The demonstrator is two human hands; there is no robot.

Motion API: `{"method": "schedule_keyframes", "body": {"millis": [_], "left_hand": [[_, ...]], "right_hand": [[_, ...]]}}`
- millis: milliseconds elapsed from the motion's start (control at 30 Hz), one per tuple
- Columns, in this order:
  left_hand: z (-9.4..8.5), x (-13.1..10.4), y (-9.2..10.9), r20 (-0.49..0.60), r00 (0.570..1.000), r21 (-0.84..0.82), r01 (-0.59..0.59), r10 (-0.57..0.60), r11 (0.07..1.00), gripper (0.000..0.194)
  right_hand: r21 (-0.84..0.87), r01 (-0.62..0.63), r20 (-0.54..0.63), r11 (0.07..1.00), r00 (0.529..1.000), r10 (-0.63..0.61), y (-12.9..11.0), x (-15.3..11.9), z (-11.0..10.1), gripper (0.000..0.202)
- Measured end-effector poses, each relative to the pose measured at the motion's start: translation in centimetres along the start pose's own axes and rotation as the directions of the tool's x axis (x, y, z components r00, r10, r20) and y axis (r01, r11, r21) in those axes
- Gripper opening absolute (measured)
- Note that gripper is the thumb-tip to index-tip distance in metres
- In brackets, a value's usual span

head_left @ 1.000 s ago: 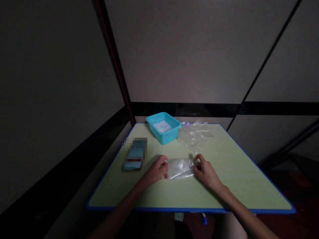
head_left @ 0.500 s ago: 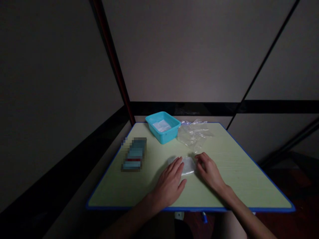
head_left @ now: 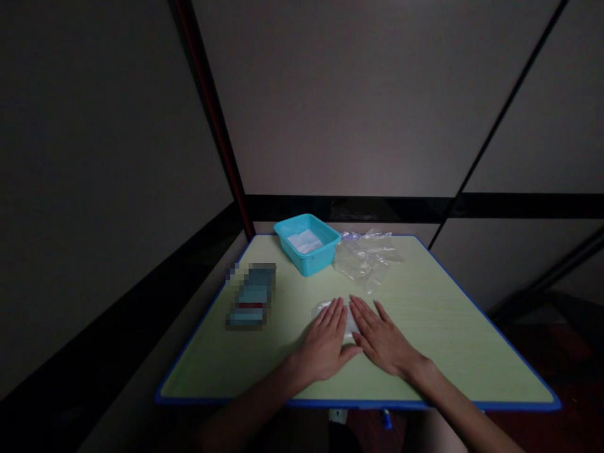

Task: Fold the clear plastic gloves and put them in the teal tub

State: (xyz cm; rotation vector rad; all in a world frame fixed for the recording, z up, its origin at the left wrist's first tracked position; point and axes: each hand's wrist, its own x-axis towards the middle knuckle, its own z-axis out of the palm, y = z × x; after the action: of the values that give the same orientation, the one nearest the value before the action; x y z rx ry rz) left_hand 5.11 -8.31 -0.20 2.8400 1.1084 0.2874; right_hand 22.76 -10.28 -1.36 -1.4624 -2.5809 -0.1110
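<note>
Both hands lie flat near the front middle of the table, pressed over a small clear plastic bag (head_left: 351,325). My left hand (head_left: 325,343) covers the bag's left part, with its fingers stretched out and its thumb pointing right. My right hand (head_left: 382,340) rests palm down on the right part, fingers extended and the little finger spread away. The two hands nearly meet at the fingertips and thumbs. Most of the bag is hidden beneath them; a strip shows between the hands and a corner shows left of the left fingers.
A turquoise plastic basket (head_left: 314,261) holding white flat pieces (head_left: 306,241) stands at the back. Beside it lies a crumpled clear plastic bag (head_left: 368,257). A blurred-out rectangular object (head_left: 253,296) is at the left. The table (head_left: 448,352) has a blue edge, with walls behind and left.
My right hand has moved left and flattened from a curled shape onto the bag. My left hand stays on the bag, almost unmoved.
</note>
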Motion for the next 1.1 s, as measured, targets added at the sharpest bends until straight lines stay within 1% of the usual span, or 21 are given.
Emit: {"method": "schedule_keyframes", "body": {"millis": [100,267,367,467,533,667,767,833,900,933,967,1000,1067,1100], "left_hand": [[0.0,-0.4,-0.7,0.021,1.000,0.034,0.011,-0.012,0.999,0.070],[0.2,-1.5,-2.4,-0.034,0.999,0.061,0.031,-0.029,0.998,0.067],[0.1,-1.9,-3.3,-0.032,0.999,0.056,0.017,-0.016,0.998,0.067],[-0.4,-2.2,-3.8,0.003,1.000,0.048,-0.001,0.001,0.999,0.067],[-1.0,-2.4,-3.9,0.011,1.000,0.056,-0.012,0.012,0.998,0.067],[-2.2,-2.8,-3.9,-0.012,0.998,0.093,-0.056,0.057,0.994,0.064],[-2.6,-2.6,-4.4,-0.039,0.998,0.141,-0.040,0.046,0.989,0.057],[-2.5,-2.2,-5.2,-0.072,0.997,0.185,0.017,-0.003,0.983,0.054],[-2.2,-1.7,-6.1,-0.115,0.991,0.216,0.091,-0.067,0.972,0.051],[-2.0,-1.6,-6.4,-0.136,0.986,0.220,0.121,-0.093,0.968,0.050],[-1.9,-1.5,-6.5,-0.152,0.982,0.215,0.140,-0.108,0.967,0.049],[-1.8,-1.6,-6.4,-0.164,0.980,0.199,0.143,-0.111,0.969,0.048],[-1.9,-2.1,-5.5,-0.188,0.978,0.145,0.113,-0.084,0.983,0.044],[-2.0,-2.5,-4.8,-0.199,0.978,0.110,0.084,-0.061,0.990,0.041]], "right_hand": [[0.006,-0.014,0.011,1.000,1.000,0.014,-0.1,-0.1,-0.1,0.053],[0.022,-0.030,0.010,0.999,1.000,0.029,-0.2,-0.1,-0.1,0.053],[0.046,-0.039,0.030,0.998,0.999,0.038,-0.1,0.0,-0.3,0.052],[0.112,-0.069,0.061,0.991,0.996,0.062,0.1,0.3,-1.0,0.050],[0.166,-0.109,0.063,0.980,0.993,0.100,0.3,0.4,-1.7,0.049],[0.265,-0.189,0.028,0.945,0.982,0.189,0.4,0.3,-2.7,0.048],[0.361,-0.212,0.027,0.908,0.976,0.217,-0.1,-0.4,-3.4,0.048],[0.468,-0.201,0.054,0.860,0.979,0.199,-0.8,-1.0,-3.9,0.046],[0.583,-0.166,0.092,0.796,0.986,0.138,-1.3,-1.5,-4.3,0.043],[0.613,-0.145,0.101,0.776,0.989,0.105,-1.5,-1.7,-4.4,0.041],[0.614,-0.121,0.094,0.780,0.992,0.079,-1.6,-1.9,-4.5,0.038],[0.582,-0.089,0.074,0.808,0.996,0.056,-1.7,-2.0,-4.6,0.034],[0.445,0.000,0.014,0.896,1.000,-0.007,-1.5,-2.2,-4.7,0.025],[0.363,0.059,-0.010,0.930,0.998,-0.059,-1.3,-2.3,-4.7,0.021]]}}
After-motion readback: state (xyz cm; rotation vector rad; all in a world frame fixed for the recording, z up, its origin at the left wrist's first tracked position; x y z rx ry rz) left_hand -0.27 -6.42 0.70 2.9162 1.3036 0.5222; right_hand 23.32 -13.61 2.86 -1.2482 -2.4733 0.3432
